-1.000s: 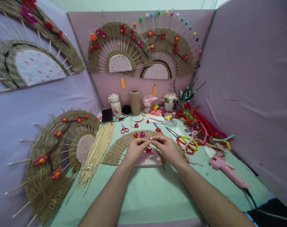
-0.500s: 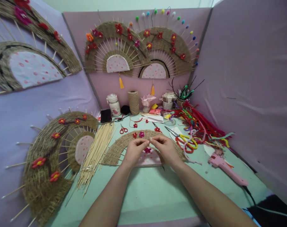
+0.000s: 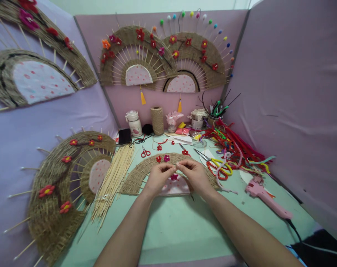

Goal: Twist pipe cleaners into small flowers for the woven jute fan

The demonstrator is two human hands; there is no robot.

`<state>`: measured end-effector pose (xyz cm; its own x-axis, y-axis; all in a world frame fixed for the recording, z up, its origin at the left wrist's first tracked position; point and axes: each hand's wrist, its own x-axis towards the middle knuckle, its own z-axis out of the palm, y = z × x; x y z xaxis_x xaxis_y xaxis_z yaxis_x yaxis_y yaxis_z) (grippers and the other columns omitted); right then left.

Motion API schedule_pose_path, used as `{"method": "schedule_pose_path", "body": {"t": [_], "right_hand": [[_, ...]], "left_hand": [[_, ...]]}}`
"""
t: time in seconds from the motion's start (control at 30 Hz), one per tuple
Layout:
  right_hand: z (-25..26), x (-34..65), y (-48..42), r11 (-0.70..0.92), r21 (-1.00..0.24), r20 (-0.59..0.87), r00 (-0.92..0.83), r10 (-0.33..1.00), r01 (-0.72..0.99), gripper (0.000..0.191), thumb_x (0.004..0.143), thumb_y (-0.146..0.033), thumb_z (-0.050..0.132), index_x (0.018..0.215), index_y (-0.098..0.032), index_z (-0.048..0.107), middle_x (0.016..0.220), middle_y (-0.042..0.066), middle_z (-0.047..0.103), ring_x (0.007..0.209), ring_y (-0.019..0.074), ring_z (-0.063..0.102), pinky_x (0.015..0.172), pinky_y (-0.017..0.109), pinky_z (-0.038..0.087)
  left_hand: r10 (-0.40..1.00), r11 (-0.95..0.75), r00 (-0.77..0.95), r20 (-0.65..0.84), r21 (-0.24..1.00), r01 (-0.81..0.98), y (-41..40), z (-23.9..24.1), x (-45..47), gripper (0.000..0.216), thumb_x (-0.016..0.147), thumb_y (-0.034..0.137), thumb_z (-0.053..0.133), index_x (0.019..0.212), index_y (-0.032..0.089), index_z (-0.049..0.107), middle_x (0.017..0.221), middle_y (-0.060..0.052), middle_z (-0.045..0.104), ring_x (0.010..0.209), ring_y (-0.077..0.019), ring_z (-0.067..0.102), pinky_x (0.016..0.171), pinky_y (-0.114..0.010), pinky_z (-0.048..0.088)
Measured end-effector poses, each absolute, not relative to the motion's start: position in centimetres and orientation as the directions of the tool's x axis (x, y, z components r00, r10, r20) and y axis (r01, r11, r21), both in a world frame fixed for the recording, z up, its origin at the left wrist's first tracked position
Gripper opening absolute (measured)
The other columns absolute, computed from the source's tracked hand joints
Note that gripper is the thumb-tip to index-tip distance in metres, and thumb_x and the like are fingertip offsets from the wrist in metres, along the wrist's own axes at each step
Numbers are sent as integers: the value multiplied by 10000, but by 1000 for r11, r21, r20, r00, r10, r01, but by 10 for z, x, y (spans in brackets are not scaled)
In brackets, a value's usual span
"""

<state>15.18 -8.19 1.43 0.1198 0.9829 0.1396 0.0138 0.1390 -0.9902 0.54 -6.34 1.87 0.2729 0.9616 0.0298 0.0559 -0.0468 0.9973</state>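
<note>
Over a woven twine fan (image 3: 142, 168) lying on the table, my left hand (image 3: 159, 178) and my right hand (image 3: 194, 176) meet fingertip to fingertip. Both are closed in a pinch; whatever sits between the fingers is too small to make out. A magenta flower (image 3: 174, 177) shows just below the fingertips, above the fan's spotted white centre (image 3: 175, 187). Along the fan's upper band, a red flower (image 3: 159, 159) and another magenta flower (image 3: 166, 158) lie left of the fingers. My wrists hide parts of the fan's lower sides.
Thin sticks (image 3: 113, 178) lie in a bundle left of the fan. Yellow-handled scissors (image 3: 221, 167), red-handled scissors (image 3: 145, 152) and a pink glue gun (image 3: 268, 198) rest around it. Behind stand a twine spool (image 3: 157, 120), a white bottle (image 3: 134, 124) and piled pipe cleaners (image 3: 235, 142).
Almost nothing differs. The view has shifted very slightly, while both hands keep the same pinched pose over the fan.
</note>
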Motion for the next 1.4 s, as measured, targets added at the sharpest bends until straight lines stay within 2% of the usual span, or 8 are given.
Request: {"method": "schedule_pose_path", "body": {"t": [0.1,0.23,0.43,0.6,0.77,0.87,1.2,1.4], "right_hand": [[13,154,-80,111,-993,107,64,992,-50,205,656,-378,680,721,-184,681,710,7,657,681,148,570,678,279,439],[13,160,-77,2,-982,25,-119,993,-190,265,634,-357,719,832,-186,681,768,12,669,682,136,577,685,269,449],[17,165,-80,-83,-956,0,-283,959,-282,240,623,-362,733,764,-181,662,702,9,649,660,142,589,681,280,451],[14,164,-79,-64,-961,2,-236,972,-268,232,658,-392,709,703,-179,626,653,-7,602,614,126,546,630,263,428],[7,163,-74,48,-975,57,-37,998,-216,252,650,-401,719,689,-172,621,646,-24,560,586,99,475,598,237,385],[6,162,-74,78,-981,83,-22,996,-175,266,658,-417,708,688,-168,618,630,-27,541,577,96,451,584,233,365],[9,162,-77,140,-986,144,-38,989,-88,255,690,-420,675,707,-171,623,692,-1,559,665,126,494,644,245,404],[8,160,-78,156,-984,159,-31,987,-87,238,690,-410,675,711,-177,629,699,2,570,671,131,504,655,256,419]], "left_hand": [[945,8,328,-1,1000,-20,-63,19,4,254,663,380,694,712,132,673,638,-6,585,588,-96,479,582,-224,352],[894,208,435,-106,958,-196,-64,20,4,254,630,353,732,696,123,650,620,10,548,561,-71,448,571,-213,336],[806,360,564,-182,906,-222,-67,24,2,276,597,336,760,714,111,651,627,2,556,527,-48,423,534,-197,304],[815,343,548,-188,919,-195,-66,23,3,258,610,336,753,698,113,657,644,-18,583,545,-63,457,544,-201,339],[954,77,295,-44,992,-102,-68,23,10,264,607,335,747,768,132,696,707,-38,648,622,-112,535,625,-243,411],[970,9,244,5,998,-56,-69,21,12,258,612,351,737,748,135,700,701,-38,655,617,-119,537,616,-247,415],[904,251,406,-135,936,-247,-68,21,10,284,586,358,767,702,122,662,620,-1,574,549,-73,487,540,-203,362],[890,291,433,-144,911,-293,-69,22,11,299,571,355,776,675,118,627,607,14,545,539,-62,460,545,-202,346]]}}
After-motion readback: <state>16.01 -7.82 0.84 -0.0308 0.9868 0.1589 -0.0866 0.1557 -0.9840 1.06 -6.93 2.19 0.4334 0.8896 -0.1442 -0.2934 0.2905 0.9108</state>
